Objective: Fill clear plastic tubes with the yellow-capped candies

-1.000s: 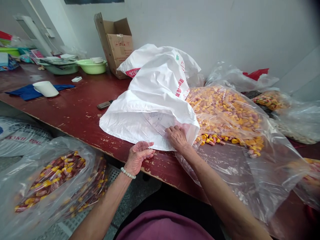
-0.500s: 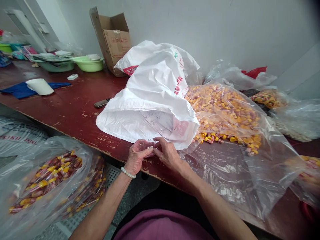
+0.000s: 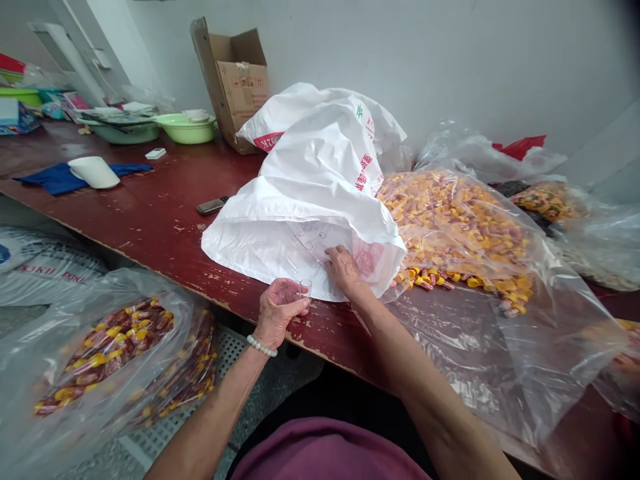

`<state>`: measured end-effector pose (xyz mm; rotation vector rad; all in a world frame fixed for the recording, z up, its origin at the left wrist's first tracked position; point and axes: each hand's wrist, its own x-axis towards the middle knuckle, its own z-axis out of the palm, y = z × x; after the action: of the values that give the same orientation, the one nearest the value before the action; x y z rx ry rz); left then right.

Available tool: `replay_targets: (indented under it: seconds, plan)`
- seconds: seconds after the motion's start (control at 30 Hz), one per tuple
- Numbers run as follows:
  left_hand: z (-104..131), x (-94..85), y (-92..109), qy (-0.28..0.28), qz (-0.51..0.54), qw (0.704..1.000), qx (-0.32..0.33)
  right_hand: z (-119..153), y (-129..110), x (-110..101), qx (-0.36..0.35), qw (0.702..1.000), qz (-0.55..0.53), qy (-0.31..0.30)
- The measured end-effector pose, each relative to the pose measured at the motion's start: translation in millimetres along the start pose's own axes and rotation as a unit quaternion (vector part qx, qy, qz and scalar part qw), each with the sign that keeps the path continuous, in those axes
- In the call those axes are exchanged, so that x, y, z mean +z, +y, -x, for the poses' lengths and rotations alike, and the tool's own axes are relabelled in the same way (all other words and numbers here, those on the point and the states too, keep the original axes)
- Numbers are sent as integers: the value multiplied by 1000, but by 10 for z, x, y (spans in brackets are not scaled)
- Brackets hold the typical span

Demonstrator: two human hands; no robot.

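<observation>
My left hand [image 3: 279, 308], with a pale bead bracelet at the wrist, pinches a small clear plastic tube [image 3: 305, 289] near the table's front edge. My right hand [image 3: 345, 272] is at the mouth of a white woven sack [image 3: 305, 193] lying on its side. Its fingers point into the sack, a little bent and apart, and I see nothing held in them. Inside the sack mouth lie several clear round-edged pieces [image 3: 311, 233], only partly visible.
A clear bag of yellow-capped pieces [image 3: 450, 207] lies to the right on the red table [image 3: 170, 213]. Another such bag [image 3: 110, 347] is below left. A phone [image 3: 212, 205], white cup [image 3: 95, 172], green basin [image 3: 187, 130] and cardboard box [image 3: 243, 93] stand farther back.
My right hand has moved away from my left hand, forward and right to the sack mouth. My left hand keeps the clear tube. The view has shifted slightly.
</observation>
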<state>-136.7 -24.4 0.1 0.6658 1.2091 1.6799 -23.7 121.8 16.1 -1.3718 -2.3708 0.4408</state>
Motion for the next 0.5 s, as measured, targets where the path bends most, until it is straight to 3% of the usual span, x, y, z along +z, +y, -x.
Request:
replay_targets:
  seconds: [0.2, 0.3, 0.4, 0.5]
  plan:
    - [-19, -9, 0, 11, 29, 999, -7, 282, 4, 19, 24, 999, -33, 29]
    - [-42, 9, 14, 18, 61, 998, -30, 581, -57, 21, 12, 982, -185, 32]
    - [-58, 49, 25, 6, 91, 995, -50, 838, -166, 33, 8, 934, -358, 1]
    - [-62, 88, 23, -3, 99, 994, -52, 959, -248, 14, 8, 922, -386, -30]
